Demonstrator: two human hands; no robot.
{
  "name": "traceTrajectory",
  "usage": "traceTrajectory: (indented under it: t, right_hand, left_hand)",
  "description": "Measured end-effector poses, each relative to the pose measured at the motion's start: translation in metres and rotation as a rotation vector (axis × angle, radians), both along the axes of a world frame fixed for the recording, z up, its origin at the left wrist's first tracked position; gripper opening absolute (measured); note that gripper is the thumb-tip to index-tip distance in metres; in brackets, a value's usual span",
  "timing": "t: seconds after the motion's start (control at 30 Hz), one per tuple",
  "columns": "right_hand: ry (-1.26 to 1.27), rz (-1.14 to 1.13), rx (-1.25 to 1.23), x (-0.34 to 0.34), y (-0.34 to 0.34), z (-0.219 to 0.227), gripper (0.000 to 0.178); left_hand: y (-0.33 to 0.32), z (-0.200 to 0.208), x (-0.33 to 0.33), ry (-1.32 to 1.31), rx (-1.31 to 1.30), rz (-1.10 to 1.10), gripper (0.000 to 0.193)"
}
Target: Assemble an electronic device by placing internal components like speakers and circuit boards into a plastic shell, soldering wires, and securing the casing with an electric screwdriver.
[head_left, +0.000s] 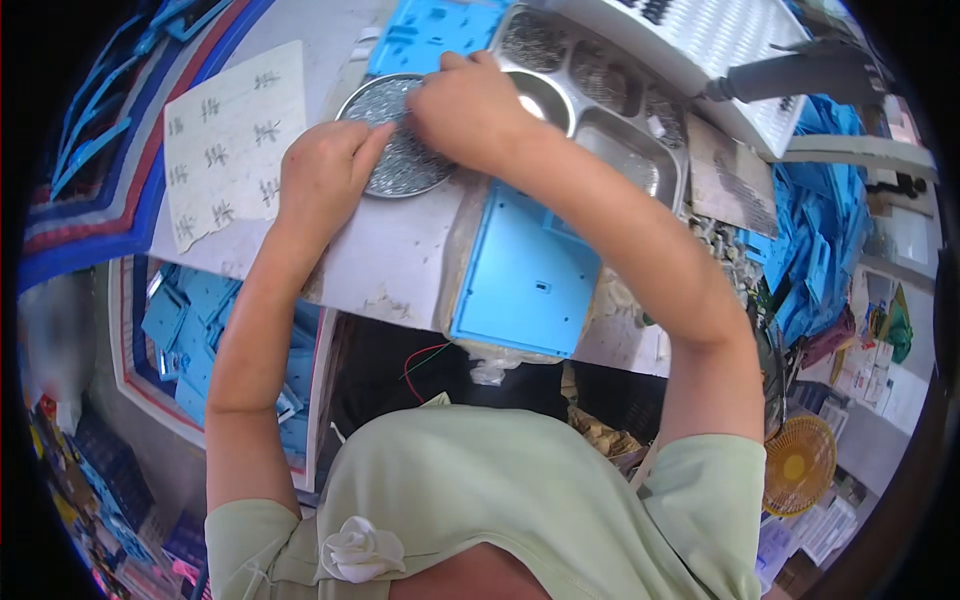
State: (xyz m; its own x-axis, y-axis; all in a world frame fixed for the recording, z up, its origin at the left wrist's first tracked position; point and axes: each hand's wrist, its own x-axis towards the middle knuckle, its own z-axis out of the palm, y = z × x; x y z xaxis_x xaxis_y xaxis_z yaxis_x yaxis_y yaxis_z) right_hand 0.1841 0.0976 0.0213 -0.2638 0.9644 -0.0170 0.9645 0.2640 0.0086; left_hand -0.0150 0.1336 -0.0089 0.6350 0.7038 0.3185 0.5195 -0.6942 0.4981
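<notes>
A round steel dish (378,84) full of small shiny metal pieces (410,165), too fine to name, lies on the white table in front of me. At its left rim is my left hand (325,170), fingers curled in and thumb pressed toward the dish. My right hand (462,112) is over the dish's right side with its fingers bent down in a pinch. Whatever either hand holds is hidden by the fingers. Below my right forearm, a flat blue plastic panel (525,280) with small holes rests at the table's near edge.
A marked sheet (235,150) lies at left. Behind the dish sits another blue panel (435,35). A steel compartment tray (630,150) with small metal parts stands at right, beside a grey power screwdriver (800,78). Blue parts fill a bin (130,370) at lower left and pile up (825,230) far right.
</notes>
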Motion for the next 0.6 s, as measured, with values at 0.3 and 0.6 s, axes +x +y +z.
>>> traceTrajectory:
  t: [0.3,0.6]
  right_hand:
    - [0.29,-0.147,0.219,0.015,-0.04,0.009,0.013]
    - [0.751,-0.534,0.195,0.074,-0.213,0.043,0.017]
  left_hand:
    - [-0.054,0.023,0.008,-0.216,-0.291,-0.159,0.011]
    - [-0.065,0.018,-0.004,-0.197,-0.425,-0.151,0.013]
